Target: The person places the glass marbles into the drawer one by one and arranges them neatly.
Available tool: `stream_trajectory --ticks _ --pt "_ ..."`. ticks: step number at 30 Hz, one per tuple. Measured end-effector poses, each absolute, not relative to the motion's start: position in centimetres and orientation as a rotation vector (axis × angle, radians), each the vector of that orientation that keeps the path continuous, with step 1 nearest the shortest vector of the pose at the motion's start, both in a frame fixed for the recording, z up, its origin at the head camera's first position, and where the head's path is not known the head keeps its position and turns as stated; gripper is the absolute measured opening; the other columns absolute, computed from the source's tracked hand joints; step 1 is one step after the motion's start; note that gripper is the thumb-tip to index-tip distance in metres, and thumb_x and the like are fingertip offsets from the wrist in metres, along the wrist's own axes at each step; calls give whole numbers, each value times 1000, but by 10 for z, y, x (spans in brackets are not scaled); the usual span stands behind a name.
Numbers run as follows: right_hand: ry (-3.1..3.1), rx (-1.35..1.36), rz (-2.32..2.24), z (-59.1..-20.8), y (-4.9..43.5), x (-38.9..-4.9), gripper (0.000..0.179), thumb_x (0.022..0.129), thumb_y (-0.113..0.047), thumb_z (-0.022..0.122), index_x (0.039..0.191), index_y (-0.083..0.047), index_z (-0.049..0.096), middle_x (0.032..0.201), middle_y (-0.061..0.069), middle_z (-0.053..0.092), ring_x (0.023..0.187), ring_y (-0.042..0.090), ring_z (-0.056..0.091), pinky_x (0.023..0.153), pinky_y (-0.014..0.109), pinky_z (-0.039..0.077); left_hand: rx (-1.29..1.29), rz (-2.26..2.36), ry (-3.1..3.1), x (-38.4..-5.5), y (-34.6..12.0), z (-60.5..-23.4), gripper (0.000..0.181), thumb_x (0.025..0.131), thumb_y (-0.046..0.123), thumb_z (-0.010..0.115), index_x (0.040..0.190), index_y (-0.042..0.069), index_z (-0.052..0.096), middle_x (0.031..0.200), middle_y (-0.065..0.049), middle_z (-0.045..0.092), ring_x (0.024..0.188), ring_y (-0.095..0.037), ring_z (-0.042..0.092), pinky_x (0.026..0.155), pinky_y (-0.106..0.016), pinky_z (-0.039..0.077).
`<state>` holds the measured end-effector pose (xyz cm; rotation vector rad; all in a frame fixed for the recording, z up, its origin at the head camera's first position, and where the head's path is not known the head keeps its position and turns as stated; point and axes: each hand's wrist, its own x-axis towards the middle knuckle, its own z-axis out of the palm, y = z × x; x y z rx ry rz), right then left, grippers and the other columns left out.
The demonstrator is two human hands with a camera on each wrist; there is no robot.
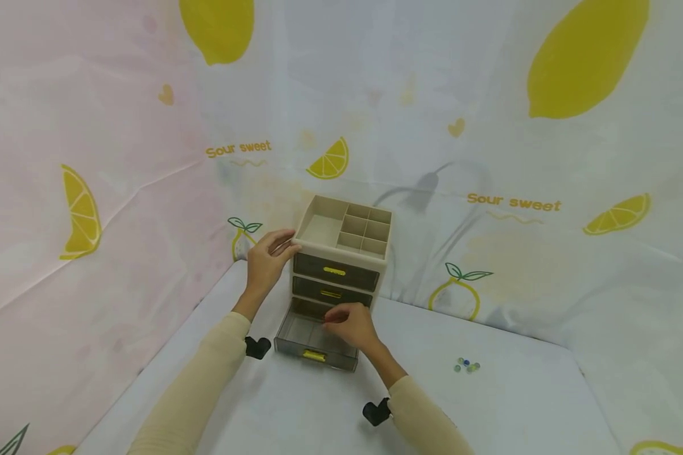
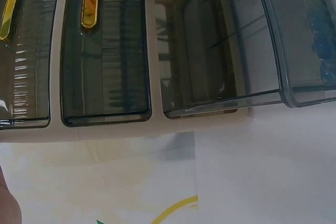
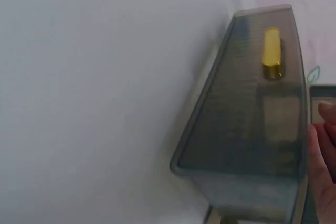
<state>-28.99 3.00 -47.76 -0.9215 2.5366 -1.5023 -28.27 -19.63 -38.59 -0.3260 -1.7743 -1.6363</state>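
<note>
Here, on the left side, a long left sleeve [image 1: 199,370] in pale cream is worn, plain in its fabric and closed off at the wrist by a simple left cuff [image 1: 239,325]. Over on the right, the look is matched: a right sleeve [image 1: 429,420] in that same soft, yellowish tone, finished by a right cuff [image 1: 401,387]. Beyond the cuffs, the left hand [image 1: 267,262] and right hand [image 1: 353,325] are bared. And there, black is spotted! By each cuff a small fitting is carried, the left fitting [image 1: 258,347] stubby and lobed, the right fitting [image 1: 376,412] similarly shaped.
</note>
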Motion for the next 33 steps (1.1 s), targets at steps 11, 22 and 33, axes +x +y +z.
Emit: stream_trajectory --ticks 11,22,33 --pt "2669 -850 -1610 -466 77 -297 19 78 -6 81 97 -4 76 85 4 74 77 20 71 62 23 61 -331 -1634 -1774 -285 -198 -387 38 82 -10 73 117 -18 60 120 -32 59 113 -45 58 97 -42 54" --pt "2882 -697 -1618 -464 139 -307 15 74 -5 83 88 -4 77 78 2 73 72 18 71 59 22 60 -330 -1649 -1775 -283 -198 -387 38 82 -8 74 117 -16 60 120 -31 60 113 -44 59 97 -42 54" --pt "3025 -407 -1491 -471 213 -312 16 79 -4 80 94 -2 76 86 9 74 78 21 72 67 15 57 -341 -1653 -1759 -284 -198 -389 38 81 -9 74 116 -18 60 119 -32 60 112 -45 59 97 -44 54"
